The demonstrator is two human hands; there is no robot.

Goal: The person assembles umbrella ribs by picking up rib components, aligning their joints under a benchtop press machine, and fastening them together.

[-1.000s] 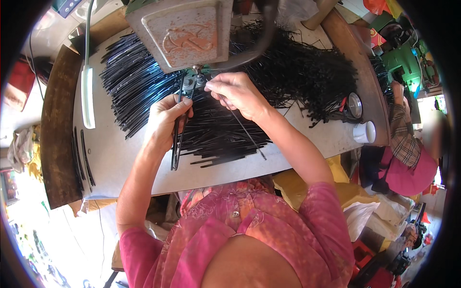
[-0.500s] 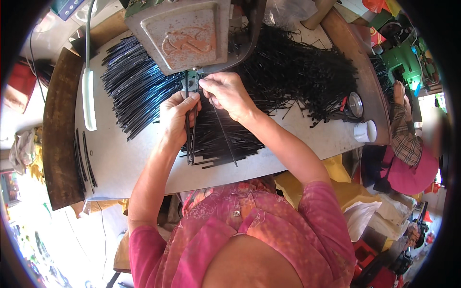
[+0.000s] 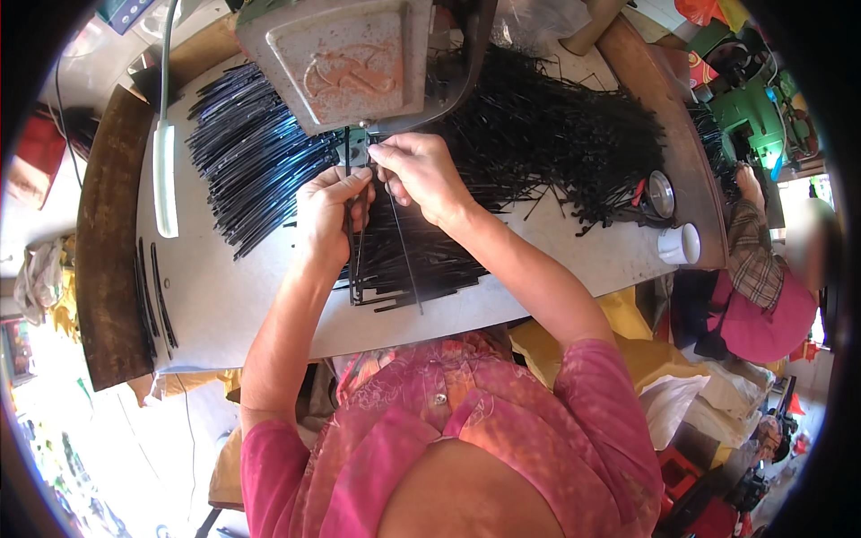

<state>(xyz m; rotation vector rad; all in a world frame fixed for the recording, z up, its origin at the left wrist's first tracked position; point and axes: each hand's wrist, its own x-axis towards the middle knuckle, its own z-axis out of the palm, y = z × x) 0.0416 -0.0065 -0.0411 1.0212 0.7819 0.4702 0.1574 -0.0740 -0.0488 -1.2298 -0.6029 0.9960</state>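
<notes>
Under the head of a grey-green machine (image 3: 345, 67), both my hands work close together at a small metal plate (image 3: 355, 151). My left hand (image 3: 330, 211) is closed, thumb on top, round a few thin black strips (image 3: 355, 278) that look like umbrella ribs; they hang below the fist and reach up to the machine. Thumb and forefinger of my right hand (image 3: 423, 175) are pinched together just right of the plate. From that hand a thin black rod (image 3: 405, 247) slants down. The exact spot of the pinch is too small to make out.
Black strips lie piled at left (image 3: 247, 152), with a tangled heap (image 3: 565, 134) at right. A white cup (image 3: 679, 244) and a round metal-rimmed object (image 3: 659, 195) stand near the table's right edge. A lamp tube (image 3: 165, 179) hangs at left. Another person's arm (image 3: 755, 251) shows far right.
The lower end of the thin rod by my right hand has swung to the left. Both hands keep nearly the same place and grip; the whole view has shifted slightly.
</notes>
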